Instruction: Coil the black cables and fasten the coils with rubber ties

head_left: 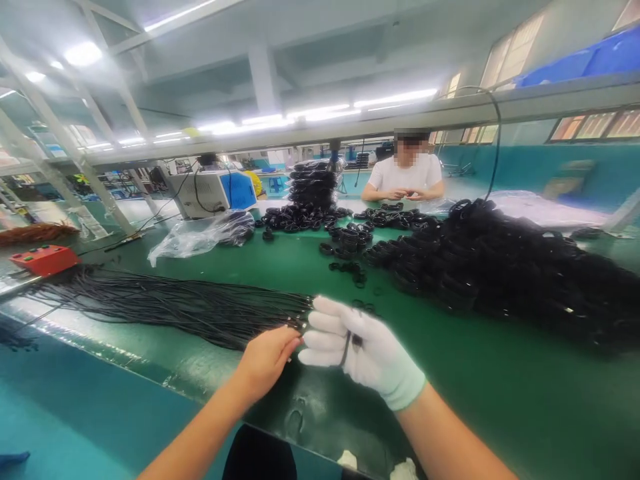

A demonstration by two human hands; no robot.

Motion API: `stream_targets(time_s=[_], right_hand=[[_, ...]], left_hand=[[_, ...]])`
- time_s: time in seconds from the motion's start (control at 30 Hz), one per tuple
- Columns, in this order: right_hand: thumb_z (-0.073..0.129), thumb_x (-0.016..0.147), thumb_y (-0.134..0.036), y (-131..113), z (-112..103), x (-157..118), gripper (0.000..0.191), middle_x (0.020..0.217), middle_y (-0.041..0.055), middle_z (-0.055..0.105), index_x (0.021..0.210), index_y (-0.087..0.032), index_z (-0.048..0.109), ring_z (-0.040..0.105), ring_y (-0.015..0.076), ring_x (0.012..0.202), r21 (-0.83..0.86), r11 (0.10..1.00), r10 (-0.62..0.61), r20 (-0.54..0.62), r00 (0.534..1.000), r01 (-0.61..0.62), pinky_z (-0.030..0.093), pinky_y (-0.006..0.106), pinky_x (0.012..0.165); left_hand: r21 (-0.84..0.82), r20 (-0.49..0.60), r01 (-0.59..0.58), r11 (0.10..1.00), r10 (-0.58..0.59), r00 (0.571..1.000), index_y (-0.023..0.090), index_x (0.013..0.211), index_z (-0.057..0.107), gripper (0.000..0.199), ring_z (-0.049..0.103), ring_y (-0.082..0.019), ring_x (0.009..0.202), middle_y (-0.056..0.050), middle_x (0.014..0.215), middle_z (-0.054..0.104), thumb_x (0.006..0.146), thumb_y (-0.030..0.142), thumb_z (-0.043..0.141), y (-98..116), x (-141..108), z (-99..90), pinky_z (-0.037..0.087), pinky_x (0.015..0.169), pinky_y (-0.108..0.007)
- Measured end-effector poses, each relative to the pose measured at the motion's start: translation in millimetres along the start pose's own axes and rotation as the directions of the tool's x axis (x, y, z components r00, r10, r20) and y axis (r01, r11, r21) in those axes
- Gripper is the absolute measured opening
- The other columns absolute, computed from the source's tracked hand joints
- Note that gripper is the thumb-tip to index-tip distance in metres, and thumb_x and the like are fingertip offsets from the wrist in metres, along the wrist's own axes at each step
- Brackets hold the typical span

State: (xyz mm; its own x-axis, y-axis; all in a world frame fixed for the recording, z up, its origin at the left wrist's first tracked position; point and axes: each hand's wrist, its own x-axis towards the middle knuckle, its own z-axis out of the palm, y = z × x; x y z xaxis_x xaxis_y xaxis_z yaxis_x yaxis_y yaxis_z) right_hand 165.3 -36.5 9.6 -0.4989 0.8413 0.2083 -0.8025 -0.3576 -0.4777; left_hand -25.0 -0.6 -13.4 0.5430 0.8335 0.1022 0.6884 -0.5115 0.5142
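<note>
My left hand [265, 357], bare, has thumb and fingers closed at the near end of a long bundle of black cables [170, 303]. Small bright tips show at the cable ends there; how many it holds is hidden. My right hand [357, 340] wears a white glove with its fingers stretched out to the left, close beside the left hand. Around those fingers runs a thin black band [346, 350], with a small dark piece [357, 340] at the palm that I cannot make out clearly.
A large heap of black coiled cables [480, 267] covers the right of the green table [300, 260]. Farther back are a clear plastic bag [200, 233], a blue-and-white machine [215, 193] and stacked black coils [313, 183]. A red control box [45, 260] sits left. A co-worker [405, 173] sits opposite.
</note>
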Motion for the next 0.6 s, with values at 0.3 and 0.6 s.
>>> stream_targets(time_s=[0.3, 0.6], right_hand=[[0.063, 0.081, -0.028, 28, -19, -4, 0.037, 0.097, 0.0173, 0.066, 0.11, -0.007, 0.056, 0.067, 0.0225, 0.079, -0.188, 0.959, 0.224, 0.037, 0.974, -0.213, 0.049, 0.044, 0.077], [0.072, 0.07, -0.037, 40, -3, -8, 0.057, 0.09, 0.0131, 0.069, 0.116, -0.009, 0.053, 0.068, 0.0307, 0.086, -0.034, 0.925, 0.378, 0.163, 0.911, -0.378, 0.044, 0.056, 0.081]], left_hand=[[0.37, -0.003, -0.395, 0.841, 0.427, 0.904, 0.019, 0.074, 0.063, 0.017, 0.054, -0.016, 0.067, 0.0, 0.072, 0.062, 0.084, 0.032, 0.058, 61, -17, -48.9, 0.034, 0.063, -0.028], [-0.568, 0.115, -0.064, 0.821, 0.156, 0.981, 0.013, 0.074, 0.069, 0.015, 0.057, -0.013, 0.067, -0.002, 0.072, 0.065, 0.077, 0.027, 0.064, 31, 18, -42.1, 0.042, 0.06, -0.02]])
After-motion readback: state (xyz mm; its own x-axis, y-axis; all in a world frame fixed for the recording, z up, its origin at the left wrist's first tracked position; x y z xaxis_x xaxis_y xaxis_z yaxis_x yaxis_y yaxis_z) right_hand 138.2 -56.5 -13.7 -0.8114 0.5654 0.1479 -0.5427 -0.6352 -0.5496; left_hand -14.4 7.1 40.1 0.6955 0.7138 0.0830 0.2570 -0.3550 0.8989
